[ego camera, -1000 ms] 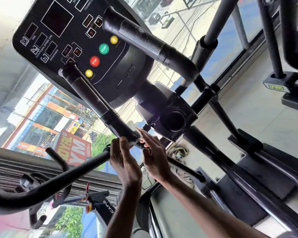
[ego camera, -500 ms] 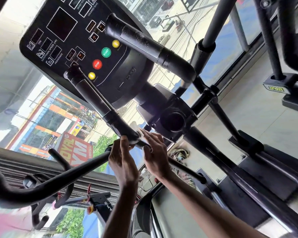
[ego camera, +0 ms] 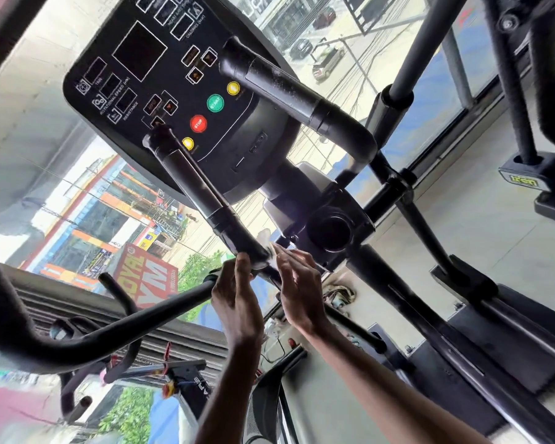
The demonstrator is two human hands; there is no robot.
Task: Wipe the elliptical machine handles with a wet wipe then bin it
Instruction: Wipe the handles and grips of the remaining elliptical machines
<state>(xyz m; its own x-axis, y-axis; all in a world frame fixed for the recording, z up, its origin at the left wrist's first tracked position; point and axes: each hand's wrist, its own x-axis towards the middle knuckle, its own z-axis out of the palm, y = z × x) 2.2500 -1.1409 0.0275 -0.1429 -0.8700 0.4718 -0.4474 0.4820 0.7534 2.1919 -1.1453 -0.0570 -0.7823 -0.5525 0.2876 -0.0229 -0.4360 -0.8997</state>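
Mid-wipe here, down at the low end of the left handle point(ego camera: 189, 184), right at the bend under the console point(ego camera: 141, 100). Wipe point(ego camera: 267, 248) squashed against the bar at that spot, just a white scrap peeking out between the two hands.

Right hand point(ego camera: 298, 290) with straight fingers pressing on the wipe, not clenched. Left hand point(ego camera: 237, 302) reaching up to the same bend from the other side, fingertips touching the bar. Can't tell whether wrapped round it or just steadying, too much hidden behind the knuckles.

Guessing at progress: somewhere in the middle. Pale marks on the right handle point(ego camera: 295, 94), maybe wet streaks, maybe scuffs, so no calling that one done.

Next move, probably: get a proper hold on the wipe and slide it up the grip toward the end cap point(ego camera: 156, 139), twisting round the bar to catch the far side. Worth minding the stop button point(ego camera: 198, 124), pretty close to that cap. Then maybe the long swing arm point(ego camera: 125, 328) too, if counted as a handle.

Containers: no bin anywhere in view, so some looking around needed for the last step. Only cup-like thing is the round black holder point(ego camera: 334, 232) just right of the hands. Dark inside, contents impossible to tell.
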